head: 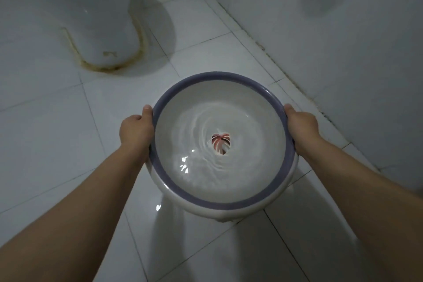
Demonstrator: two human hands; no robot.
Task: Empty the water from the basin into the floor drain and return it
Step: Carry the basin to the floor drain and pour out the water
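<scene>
A round white basin with a purple-blue rim [201, 75] hangs above the tiled floor in the middle of the head view. Rippling water [206, 139] lies in it, over a small red leaf print [220, 143] on the bottom. My left hand [136, 131] grips the rim on its left side, thumb over the edge. Opposite it, my right hand [302, 126] clasps the rim's right side the same way. The basin is held roughly level. No floor drain shows in this view.
A white toilet base [109, 30] with a stained yellowish seal stands at the upper left. A white tiled wall [343, 41] runs along the right, meeting the floor [57, 144] in a dark grout line. The white floor tiles under the basin look wet and glossy.
</scene>
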